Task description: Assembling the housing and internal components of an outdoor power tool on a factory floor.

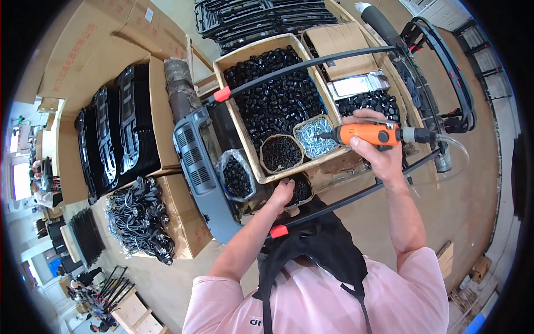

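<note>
My right hand is wrapped round an orange air screwdriver, with a clear hose trailing off to the right. Its dark tip points left, over a round tub of silver screws. Nearer to me, my left hand is at the edge of a tub of small black parts. The fingers look curled and partly hidden, so what they hold cannot be made out. Beside the screws sits another tub of small dark pieces. Both stand in a wooden tray heaped with black plastic caps.
Black bars with red ends span the bench. A grey panel and a bag of black parts lie left. Beyond are cartons of black panels and bundled cables. Black frames are stacked at the back.
</note>
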A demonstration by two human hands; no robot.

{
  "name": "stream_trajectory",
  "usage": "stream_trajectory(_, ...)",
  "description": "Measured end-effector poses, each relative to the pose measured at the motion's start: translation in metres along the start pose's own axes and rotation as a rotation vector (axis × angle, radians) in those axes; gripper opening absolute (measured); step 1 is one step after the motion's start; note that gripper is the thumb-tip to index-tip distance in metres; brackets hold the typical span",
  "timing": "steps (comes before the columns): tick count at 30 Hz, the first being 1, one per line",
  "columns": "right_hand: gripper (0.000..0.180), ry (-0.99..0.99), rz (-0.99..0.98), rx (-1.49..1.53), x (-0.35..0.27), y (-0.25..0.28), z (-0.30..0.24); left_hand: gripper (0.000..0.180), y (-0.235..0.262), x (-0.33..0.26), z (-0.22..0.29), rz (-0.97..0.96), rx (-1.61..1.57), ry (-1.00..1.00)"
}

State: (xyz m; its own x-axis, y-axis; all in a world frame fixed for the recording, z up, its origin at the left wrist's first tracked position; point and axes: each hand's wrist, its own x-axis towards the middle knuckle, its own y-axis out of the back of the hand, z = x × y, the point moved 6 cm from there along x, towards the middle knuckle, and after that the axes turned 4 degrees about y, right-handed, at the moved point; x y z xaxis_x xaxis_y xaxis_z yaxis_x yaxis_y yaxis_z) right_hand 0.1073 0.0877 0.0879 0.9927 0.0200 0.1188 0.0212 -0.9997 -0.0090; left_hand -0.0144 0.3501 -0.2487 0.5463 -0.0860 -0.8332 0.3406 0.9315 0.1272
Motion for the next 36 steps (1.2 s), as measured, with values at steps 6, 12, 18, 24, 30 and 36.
stream_trajectory(6, 0.055, -0.109, 0.109, 0.01, -0.008, 0.075, 0.041, 0.04, 0.001, -0.071, 0.123, -0.159, 0.195, -0.134)
stream_trajectory(12, 0.056, -0.181, 0.07, 0.062, -0.006, 0.077, 0.061, 0.03, 0.081, 0.013, 0.193, 0.579, 0.598, -0.438)
stream_trajectory(18, 0.057, -0.256, 0.076, 0.073, -0.01, 0.092, 0.07, 0.042, 0.081, 0.096, 0.203, 0.535, 0.961, -0.126)
stream_trajectory(24, 0.057, -0.263, 0.141, 0.068, -0.007, 0.105, 0.083, 0.039, 0.089, 0.114, 0.213, 0.584, 0.81, -0.309)
stream_trajectory(30, 0.056, -0.268, 0.126, 0.095, 0.011, 0.071, 0.108, 0.041, 0.078, 0.121, 0.247, 0.549, 0.856, -0.44)
stream_trajectory(36, 0.058, -0.32, 0.192, 0.177, 0.04, 0.024, 0.175, 0.036, 0.095, 0.121, 0.246, 0.579, 0.631, -0.421)
